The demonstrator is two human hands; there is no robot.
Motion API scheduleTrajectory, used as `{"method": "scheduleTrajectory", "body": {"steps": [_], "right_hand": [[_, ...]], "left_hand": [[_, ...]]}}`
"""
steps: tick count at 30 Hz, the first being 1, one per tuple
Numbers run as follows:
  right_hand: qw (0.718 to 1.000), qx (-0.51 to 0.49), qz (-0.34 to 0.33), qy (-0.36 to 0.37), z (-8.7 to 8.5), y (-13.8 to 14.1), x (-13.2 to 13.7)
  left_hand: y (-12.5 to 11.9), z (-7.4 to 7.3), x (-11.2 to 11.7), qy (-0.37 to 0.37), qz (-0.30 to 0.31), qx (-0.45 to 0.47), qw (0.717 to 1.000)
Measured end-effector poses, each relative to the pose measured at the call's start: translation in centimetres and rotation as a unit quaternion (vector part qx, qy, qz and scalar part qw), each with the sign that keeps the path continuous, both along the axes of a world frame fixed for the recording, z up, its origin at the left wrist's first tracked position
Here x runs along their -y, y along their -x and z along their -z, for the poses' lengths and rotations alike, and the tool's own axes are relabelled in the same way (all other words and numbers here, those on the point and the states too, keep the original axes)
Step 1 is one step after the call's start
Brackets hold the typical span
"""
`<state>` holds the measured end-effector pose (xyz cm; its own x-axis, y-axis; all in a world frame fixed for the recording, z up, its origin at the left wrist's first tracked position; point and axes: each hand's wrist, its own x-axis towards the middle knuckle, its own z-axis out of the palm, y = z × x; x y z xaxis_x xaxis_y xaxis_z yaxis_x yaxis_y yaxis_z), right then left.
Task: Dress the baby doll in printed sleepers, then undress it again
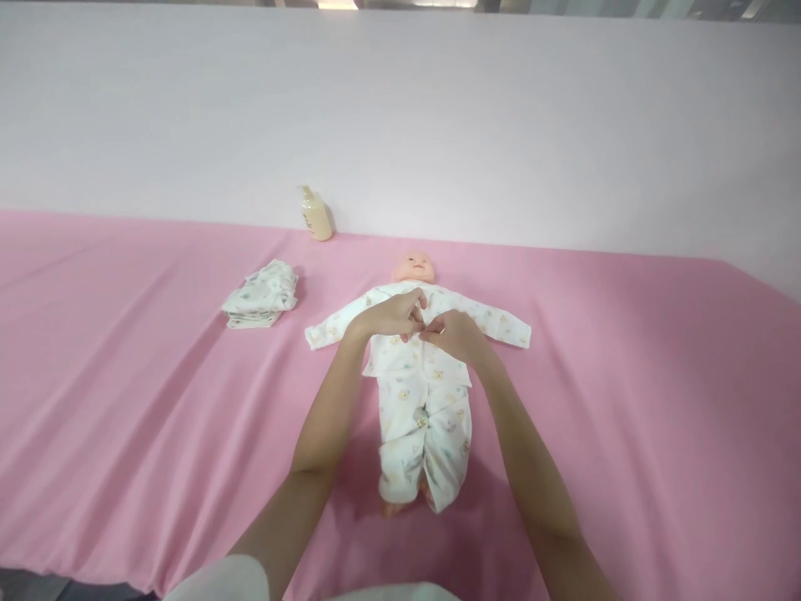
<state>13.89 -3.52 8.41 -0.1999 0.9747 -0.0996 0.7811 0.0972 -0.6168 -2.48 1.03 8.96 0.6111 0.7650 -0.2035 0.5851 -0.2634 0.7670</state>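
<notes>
Covering whole table, pink cloth (626, 401) gives soft bed; doll (414, 267) flat on back mid-cloth, arms spread so shirt (418, 355) front lies reachable; left hand (389, 317), right hand (456, 334) meet at chest, fingers pinched together on placket (fastener hidden); folded clothes (261, 294), bottle (316, 215) parked aside

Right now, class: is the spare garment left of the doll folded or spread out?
Folded. The spare garment lies as a compact stacked bundle on the pink cloth, no sleeves spread.

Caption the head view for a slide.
Both hands, left hand and right hand, pinch the doll's printed top at its chest on pink cloth.
</notes>
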Motion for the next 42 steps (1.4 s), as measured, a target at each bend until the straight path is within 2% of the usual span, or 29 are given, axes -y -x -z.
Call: {"method": "scheduleTrajectory", "body": {"steps": [3,7,13,17,20,22,23,25,27,28,29,30,31,33,35,37,38,40,42], "right_hand": [[0.998,0.05,0.017,-0.024,0.9,0.4,-0.5],[0.996,0.087,0.019,-0.032,1.9,0.5,-1.1],[0.996,0.062,0.058,-0.034,2.4,0.2,-1.4],[0.999,-0.025,0.025,0.018,2.3,-0.1,-1.8],[0.984,-0.152,-0.024,0.092,2.1,-2.2,-2.4],[0.966,-0.228,-0.018,0.123,2.3,-4.8,-3.0],[0.962,-0.246,0.011,0.121,2.6,-6.4,-3.3],[0.965,-0.201,0.147,0.08,3.3,-9.6,-3.7],[0.945,-0.051,0.322,0.018,4.0,-12.2,-4.0],[0.927,0.015,0.375,-0.013,4.2,-12.9,-4.1],[0.917,0.053,0.394,-0.042,4.2,-13.2,-4.2],[0.921,0.057,0.379,-0.07,4.1,-12.9,-4.2],[0.936,0.032,0.337,-0.096,3.9,-12.1,-4.2],[0.966,-0.048,0.212,-0.142,3.5,-9.1,-4.0],[0.978,-0.088,0.089,-0.166,3.5,-5.4,-3.6],[0.987,-0.062,-0.011,-0.148,4.3,-2.1,-3.0],[0.987,-0.039,-0.038,-0.151,4.9,-1.0,-2.6],[0.982,-0.001,-0.049,-0.183,6.1,0.0,-1.9],[0.977,0.025,-0.049,-0.206,7.1,-0.3,-0.9]], "left_hand": [[-0.3,0.7,-0.2,-0.061,-0.006,-0.013,0.998],[-0.7,1.3,-0.3,-0.162,-0.079,-0.057,0.982],[-1.2,1.9,-0.7,-0.174,-0.128,-0.066,0.974],[-1.2,2.2,-1.2,-0.195,-0.137,-0.046,0.97],[0.5,1.8,-1.6,-0.121,-0.137,-0.008,0.983],[2.6,1.4,-1.9,-0.086,-0.177,-0.016,0.98],[3.8,1.3,-1.9,-0.09,-0.214,-0.042,0.972],[6.1,1.0,-1.8,-0.132,-0.314,-0.14,0.93],[7.6,0.6,-1.6,-0.18,-0.398,-0.249,0.865],[8.0,0.4,-1.4,-0.196,-0.415,-0.279,0.844],[8.0,0.2,-1.2,-0.205,-0.413,-0.283,0.841],[7.8,0.0,-1.1,-0.208,-0.388,-0.264,0.858],[7.2,-0.1,-0.9,-0.207,-0.343,-0.229,0.887],[5.4,-0.1,-0.7,-0.196,-0.219,-0.154,0.943],[3.0,0.4,-0.4,-0.171,-0.101,-0.135,0.971],[0.7,1.4,0.4,-0.137,-0.042,-0.183,0.973],[-0.2,2.1,1.0,-0.122,-0.042,-0.216,0.968],[-1.4,3.2,2.7,-0.118,-0.064,-0.255,0.957],[-1.5,4.0,4.6,-0.145,-0.071,-0.257,0.953]]}}
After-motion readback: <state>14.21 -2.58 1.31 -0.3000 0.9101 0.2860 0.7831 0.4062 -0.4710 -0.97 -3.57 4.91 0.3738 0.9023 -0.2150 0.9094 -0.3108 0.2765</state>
